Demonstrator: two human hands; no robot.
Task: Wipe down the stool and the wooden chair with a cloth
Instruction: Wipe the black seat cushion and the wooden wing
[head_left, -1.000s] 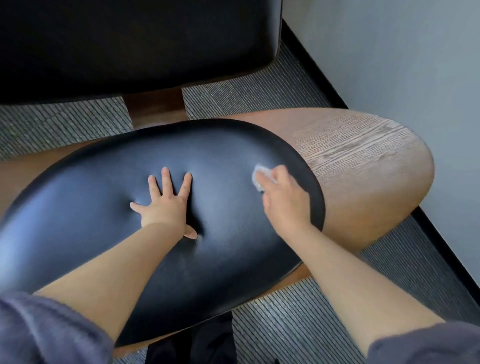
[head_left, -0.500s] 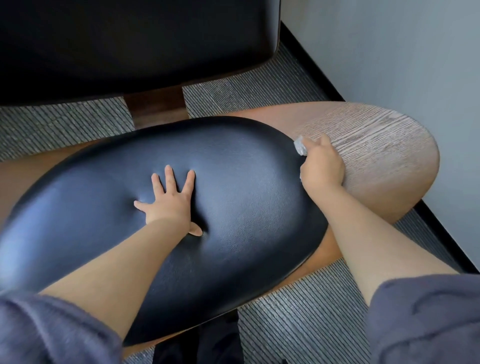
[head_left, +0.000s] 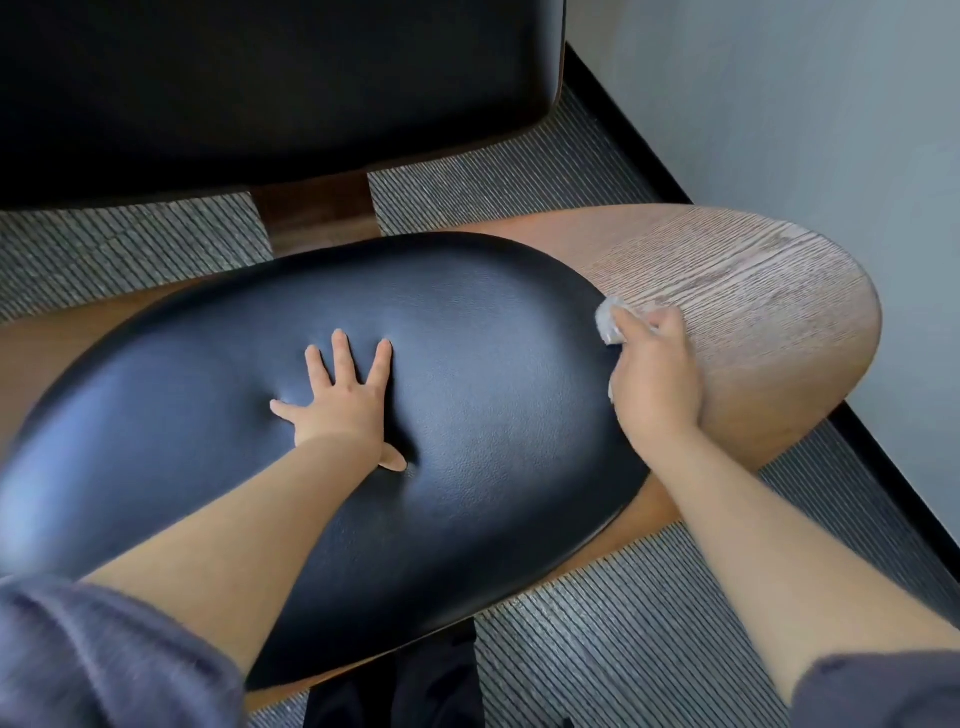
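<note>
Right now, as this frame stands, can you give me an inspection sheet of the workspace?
Surface: black cushion on a curved wooden shell; bare wood shows at the right end.
Job's things: small white cloth where the cushion's right edge meets the wood; black padded chair behind.
Clutter: nothing seen.
Hands: left hand lies flat with fingers spread and presses on the cushion; right hand grips the cloth.
Cables: nothing seen.
Surroundings: striped grey carpet below; grey wall with dark skirting to the right.
</note>
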